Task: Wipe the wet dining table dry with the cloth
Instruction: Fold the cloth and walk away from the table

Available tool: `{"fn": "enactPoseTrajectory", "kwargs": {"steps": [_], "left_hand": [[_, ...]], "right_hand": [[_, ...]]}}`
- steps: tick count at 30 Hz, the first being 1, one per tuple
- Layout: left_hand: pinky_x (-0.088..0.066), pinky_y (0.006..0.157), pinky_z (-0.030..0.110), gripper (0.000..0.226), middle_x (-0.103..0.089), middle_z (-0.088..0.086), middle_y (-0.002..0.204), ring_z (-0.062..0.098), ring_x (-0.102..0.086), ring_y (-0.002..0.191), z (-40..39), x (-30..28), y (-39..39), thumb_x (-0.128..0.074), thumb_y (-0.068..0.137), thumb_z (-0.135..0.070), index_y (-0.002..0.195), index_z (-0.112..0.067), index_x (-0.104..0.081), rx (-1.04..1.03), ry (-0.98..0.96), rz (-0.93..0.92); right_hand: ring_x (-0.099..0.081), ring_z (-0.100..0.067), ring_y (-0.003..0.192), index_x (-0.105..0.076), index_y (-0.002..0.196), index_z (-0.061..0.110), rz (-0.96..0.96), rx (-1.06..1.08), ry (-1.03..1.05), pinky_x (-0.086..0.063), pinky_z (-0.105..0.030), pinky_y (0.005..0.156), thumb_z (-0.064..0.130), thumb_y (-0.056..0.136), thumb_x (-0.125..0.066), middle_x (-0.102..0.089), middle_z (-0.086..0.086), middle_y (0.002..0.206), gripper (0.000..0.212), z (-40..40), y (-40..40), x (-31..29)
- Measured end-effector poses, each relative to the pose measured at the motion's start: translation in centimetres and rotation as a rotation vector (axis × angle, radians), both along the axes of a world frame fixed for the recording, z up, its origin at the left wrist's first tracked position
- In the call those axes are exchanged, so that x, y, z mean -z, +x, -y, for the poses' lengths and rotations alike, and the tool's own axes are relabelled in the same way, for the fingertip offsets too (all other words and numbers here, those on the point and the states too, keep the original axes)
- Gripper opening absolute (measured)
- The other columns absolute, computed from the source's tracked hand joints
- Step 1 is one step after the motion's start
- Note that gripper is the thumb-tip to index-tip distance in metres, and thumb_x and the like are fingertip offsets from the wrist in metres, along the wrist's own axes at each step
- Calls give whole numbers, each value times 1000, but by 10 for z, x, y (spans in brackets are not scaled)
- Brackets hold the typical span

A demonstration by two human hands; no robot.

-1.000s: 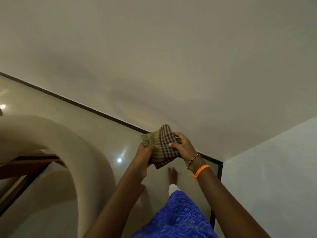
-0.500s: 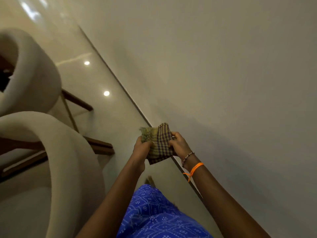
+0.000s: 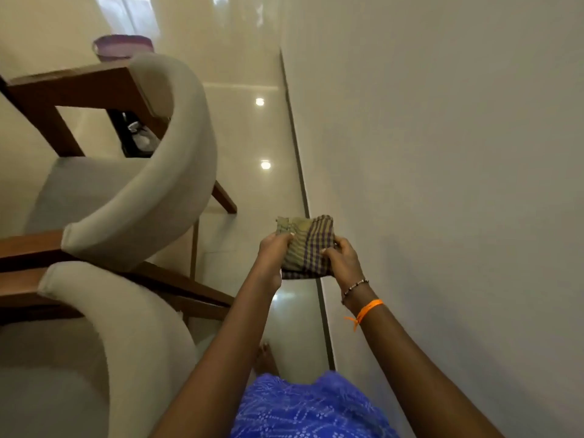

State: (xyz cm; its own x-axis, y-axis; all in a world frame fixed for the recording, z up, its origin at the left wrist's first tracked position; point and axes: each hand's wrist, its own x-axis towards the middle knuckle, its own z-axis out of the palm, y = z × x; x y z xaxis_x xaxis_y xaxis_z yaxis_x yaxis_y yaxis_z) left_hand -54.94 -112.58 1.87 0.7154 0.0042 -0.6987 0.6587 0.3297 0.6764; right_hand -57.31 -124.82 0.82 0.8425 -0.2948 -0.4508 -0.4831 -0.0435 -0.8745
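Both your left hand (image 3: 272, 252) and right hand (image 3: 343, 260) grip the folded cloth (image 3: 306, 246) — slacken, and it could drop to the floor (image 3: 249, 137).

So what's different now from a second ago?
Mostly the view swung: a second chair and a purple basin have come into sight, and the wall now fills the right. The left hand and right hand still grip the folded checked cloth in mid-air, as before.
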Motion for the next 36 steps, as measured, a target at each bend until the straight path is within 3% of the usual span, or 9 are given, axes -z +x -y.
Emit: {"fn": "enactPoseTrajectory", "kwargs": {"steps": [4, 8, 16, 20, 27, 30, 34, 36], "left_hand": [[-50, 49, 20, 24, -66, 5, 90, 16, -64, 80, -18, 2, 74, -47, 88, -4, 106, -10, -61, -3, -5, 49], [-52, 58, 22, 32, -67, 3, 93, 16, -64, 84, -22, 15, 162, -42, 87, 4, 107, -13, -60, 55, 62, 107], [-55, 69, 27, 47, -68, 5, 103, 20, -65, 96, -11, 8, 360, -37, 85, 11, 121, -13, -55, 43, 128, 144], [-52, 55, 19, 53, -67, 1, 97, 15, -64, 88, -16, -6, 450, -37, 80, 14, 122, -13, -53, -14, 157, 165], [-51, 61, 22, 49, -64, 0, 95, 14, -62, 87, -65, 9, 609, -38, 82, 10, 120, -16, -53, -102, 121, 147], [-50, 69, 31, 50, -61, 3, 102, 20, -57, 94, -90, 19, 674, -42, 80, 7, 122, -19, -50, -130, 99, 124], [-49, 64, 30, 35, -62, -4, 102, 14, -59, 91, -136, 20, 782, -50, 90, -5, 117, -26, -49, -175, 68, 112], [-48, 63, 29, 39, -60, -5, 103, 11, -58, 89, -163, 15, 841, -51, 90, -5, 123, -26, -47, -208, 108, 109]], "right_hand": [[-57, -17, 86, -49, 121, 2, 28, -95, 28, -52, -22, 65, -6, 89, -40, -58, -18, 114, 34, -7, 83, -4], [-57, -26, 100, -52, 123, -3, 9, -157, 79, -52, -35, 78, -8, 89, -38, -59, -24, 121, 37, 0, 184, 6], [-62, -19, 86, -56, 117, -5, 8, -329, 20, -55, -19, 66, -4, 91, -45, -60, -24, 118, 28, 11, 406, -7], [-58, -37, 112, -53, 119, -7, -3, -371, 10, -49, -44, 96, -3, 89, -52, -59, -26, 122, 31, 0, 503, -18], [-59, -27, 102, -52, 122, 0, 13, -484, 8, -50, -36, 87, -5, 88, -50, -59, -20, 120, 34, -50, 680, -1], [-59, -31, 104, -50, 123, 1, 17, -495, -20, -51, -43, 91, -5, 88, -47, -58, -20, 119, 36, -81, 753, 6], [-59, -31, 103, -51, 123, 1, 0, -518, -35, -52, -44, 89, -2, 88, -47, -59, -22, 119, 34, -136, 861, 5], [-59, -33, 104, -53, 122, 1, 20, -521, -28, -52, -44, 89, -2, 88, -49, -60, -22, 118, 34, -162, 921, -2]]}}
